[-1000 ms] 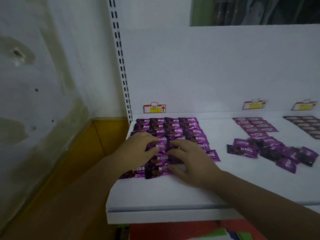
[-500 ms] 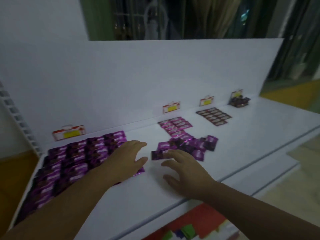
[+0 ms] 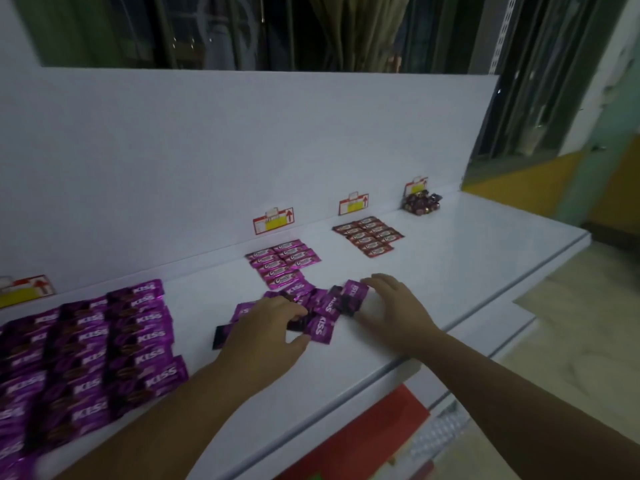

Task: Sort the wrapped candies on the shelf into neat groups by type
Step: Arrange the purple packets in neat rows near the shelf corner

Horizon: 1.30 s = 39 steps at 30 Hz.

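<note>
Five candy groups (image 3: 368, 236), four price tags (image 3: 273, 220)

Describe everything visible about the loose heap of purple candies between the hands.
The loose heap is glossy purple wrappers with dark ends and white KISS lettering, overlapping at mixed angles on the white shelf, just in front of the pink rows. The left hand rests on its left side; the right hand touches its right edge.
</note>
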{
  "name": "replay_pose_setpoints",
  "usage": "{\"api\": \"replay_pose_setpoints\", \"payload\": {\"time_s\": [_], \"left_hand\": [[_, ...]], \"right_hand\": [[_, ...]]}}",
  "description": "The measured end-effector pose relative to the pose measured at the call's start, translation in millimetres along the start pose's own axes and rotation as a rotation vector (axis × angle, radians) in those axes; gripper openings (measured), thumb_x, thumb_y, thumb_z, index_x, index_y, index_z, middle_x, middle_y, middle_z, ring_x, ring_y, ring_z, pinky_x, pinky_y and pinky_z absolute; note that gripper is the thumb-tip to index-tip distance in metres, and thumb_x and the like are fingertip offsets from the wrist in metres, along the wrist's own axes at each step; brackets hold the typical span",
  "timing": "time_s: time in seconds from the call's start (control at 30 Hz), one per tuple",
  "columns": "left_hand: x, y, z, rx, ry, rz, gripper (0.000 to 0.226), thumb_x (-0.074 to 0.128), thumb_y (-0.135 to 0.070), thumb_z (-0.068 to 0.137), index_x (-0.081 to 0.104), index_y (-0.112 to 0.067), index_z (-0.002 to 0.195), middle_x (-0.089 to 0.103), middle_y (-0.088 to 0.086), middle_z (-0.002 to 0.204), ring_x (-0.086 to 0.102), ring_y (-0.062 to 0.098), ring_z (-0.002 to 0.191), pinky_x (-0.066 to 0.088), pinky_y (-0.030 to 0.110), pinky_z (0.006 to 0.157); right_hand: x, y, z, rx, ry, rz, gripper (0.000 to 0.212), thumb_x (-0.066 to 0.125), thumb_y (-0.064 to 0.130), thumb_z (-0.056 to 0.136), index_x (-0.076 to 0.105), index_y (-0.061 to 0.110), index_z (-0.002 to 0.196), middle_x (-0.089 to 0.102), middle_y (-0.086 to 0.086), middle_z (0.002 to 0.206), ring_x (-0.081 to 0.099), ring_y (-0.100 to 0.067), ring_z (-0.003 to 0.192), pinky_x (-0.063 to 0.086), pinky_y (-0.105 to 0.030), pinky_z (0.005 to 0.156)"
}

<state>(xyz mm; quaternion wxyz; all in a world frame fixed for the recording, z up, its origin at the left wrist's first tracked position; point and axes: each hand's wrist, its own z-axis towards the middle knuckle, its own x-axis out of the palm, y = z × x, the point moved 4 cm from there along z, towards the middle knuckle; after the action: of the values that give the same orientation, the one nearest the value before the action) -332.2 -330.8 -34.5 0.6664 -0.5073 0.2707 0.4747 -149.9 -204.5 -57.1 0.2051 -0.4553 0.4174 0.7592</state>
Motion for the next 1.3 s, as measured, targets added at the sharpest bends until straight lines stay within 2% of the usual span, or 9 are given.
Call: {"api": "replay_pose_setpoints", "payload": {"time_s": [0.17,0.37,0.53,0.7,0.9,0.97,1.1,1.2,1.3], "left_hand": [[19.9,-20.2,26.5,-0.014,0.001,0.053,0.025,0.063,-0.04,0.081,0.065,-0.021,0.097,0.053,-0.006,0.099,0.05,0.012,0.092,0.048,0.028,0.077],[37.2,-30.7,53.9,-0.032,0.056,0.224,0.032,0.057,-0.054,0.081,0.06,-0.022,0.086,0.052,-0.005,0.092,0.051,0.013,0.087,0.048,0.03,0.07],[43.5,-30.0,63.3,-0.096,0.086,0.288,0.043,0.054,-0.063,0.079,0.062,-0.022,0.089,0.058,-0.004,0.088,0.056,0.013,0.082,0.053,0.032,0.072],[43.1,-29.2,67.9,-0.111,0.056,0.174,0.026,0.062,-0.049,0.079,0.065,-0.024,0.081,0.058,-0.007,0.072,0.055,0.012,0.073,0.055,0.035,0.067],[46.5,-33.1,70.1,-0.062,0.087,0.203,0.024,0.057,-0.033,0.08,0.053,-0.023,0.059,0.051,-0.007,0.056,0.052,0.009,0.057,0.053,0.029,0.056],[47.5,-32.8,70.4,-0.047,0.07,0.175,0.02,0.055,-0.032,0.081,0.06,-0.02,0.066,0.056,-0.005,0.063,0.055,0.008,0.059,0.053,0.029,0.057],[43.6,-35.4,70.6,-0.028,0.015,0.058,0.037,0.064,-0.037,0.081,0.063,-0.02,0.114,0.063,-0.002,0.102,0.058,0.011,0.086,0.052,0.026,0.072],[32.9,-37.9,67.9,-0.003,-0.001,0.046,0.031,0.065,-0.037,0.082,0.064,-0.02,0.108,0.062,-0.004,0.1,0.057,0.008,0.081,0.047,0.017,0.063],[16.4,-30.3,60.7,-0.028,-0.057,-0.015,0.026,0.064,-0.034,0.083,0.065,-0.022,0.106,0.057,-0.011,0.092,0.053,0.004,0.079,0.039,0.011,0.061]], "right_hand": [[7.6,3.1,16.6,-0.057,0.054,-0.121,0.06,0.043,0.08,0.068,0.054,0.04,0.111,0.054,0.013,0.109,0.043,-0.012,0.101,0.037,-0.03,0.084],[1.5,-5.8,18.1,-0.035,-0.038,0.164,0.012,0.058,0.046,0.084,0.064,0.039,0.091,0.058,0.015,0.086,0.05,-0.006,0.081,0.032,-0.015,0.064],[-6.9,-18.7,17.5,0.086,-0.097,0.371,0.015,0.06,0.026,0.088,0.069,0.025,0.1,0.065,0.013,0.092,0.062,-0.006,0.083,0.049,-0.02,0.075],[-10.6,-18.9,15.9,0.096,-0.107,0.643,0.011,0.069,0.02,0.083,0.073,0.019,0.092,0.071,0.013,0.093,0.065,0.003,0.083,0.048,-0.009,0.079],[-16.7,-26.3,13.0,0.203,-0.162,0.728,0.016,0.072,0.017,0.078,0.067,0.029,0.086,0.066,0.014,0.094,0.065,0.001,0.076,0.045,-0.006,0.059],[-17.7,-30.9,11.6,0.265,-0.184,0.763,0.027,0.072,0.015,0.079,0.061,0.028,0.1,0.065,0.012,0.098,0.065,0.0,0.078,0.044,-0.007,0.057],[-20.9,-33.6,9.9,0.278,-0.225,0.884,0.03,0.07,0.012,0.081,0.059,0.026,0.105,0.069,0.007,0.096,0.066,-0.007,0.087,0.05,-0.017,0.071],[-22.2,-35.8,10.0,0.305,-0.198,1.002,0.03,0.067,0.01,0.084,0.059,0.024,0.109,0.071,0.0,0.092,0.067,-0.019,0.092,0.052,-0.033,0.083],[-20.7,-29.9,11.9,0.273,-0.1,1.079,0.032,0.059,0.0,0.086,0.063,0.02,0.111,0.072,-0.001,0.092,0.069,-0.019,0.089,0.054,-0.032,0.082]]}}
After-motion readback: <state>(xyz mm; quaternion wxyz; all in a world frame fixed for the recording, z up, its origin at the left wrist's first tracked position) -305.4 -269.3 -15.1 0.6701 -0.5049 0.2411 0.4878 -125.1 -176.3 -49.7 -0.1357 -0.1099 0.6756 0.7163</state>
